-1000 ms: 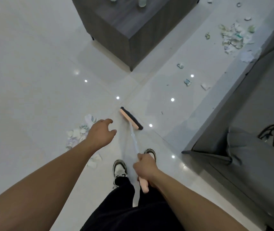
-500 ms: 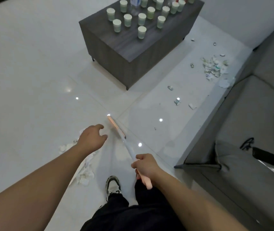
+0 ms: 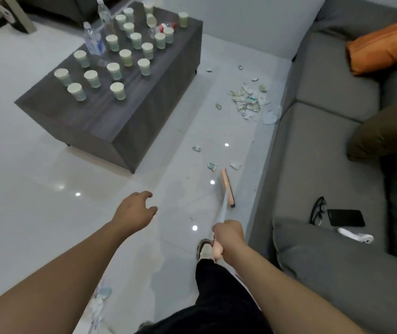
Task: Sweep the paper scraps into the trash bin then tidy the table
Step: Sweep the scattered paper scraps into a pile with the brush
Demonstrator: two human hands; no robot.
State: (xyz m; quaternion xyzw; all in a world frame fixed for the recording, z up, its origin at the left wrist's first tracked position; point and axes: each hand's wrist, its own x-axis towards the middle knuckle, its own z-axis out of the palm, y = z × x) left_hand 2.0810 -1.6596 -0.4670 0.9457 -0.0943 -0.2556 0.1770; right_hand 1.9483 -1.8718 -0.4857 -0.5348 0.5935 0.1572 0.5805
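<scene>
My right hand (image 3: 229, 237) is shut on the pink grip of a broom; its pink head (image 3: 227, 188) rests on the white floor beside the sofa base. My left hand (image 3: 136, 209) hovers open over the floor, holding nothing. A pile of paper scraps (image 3: 248, 100) lies further ahead by the sofa. A few single scraps (image 3: 212, 166) lie just beyond the broom head. More scraps (image 3: 99, 300) sit on the floor under my left forearm. No trash bin is in view.
A dark grey coffee table (image 3: 125, 121) on the left carries several pale green paper cups (image 3: 118, 90) and two water bottles (image 3: 92, 42). The grey sofa (image 3: 325, 153) on the right holds an orange cushion, a black phone (image 3: 345, 217), glasses and a white object.
The view has tilted up and swung right, bringing the table top and sofa into sight. The broom head has travelled right, toward the sofa and the loose scraps. The first scrap pile now lies behind me.
</scene>
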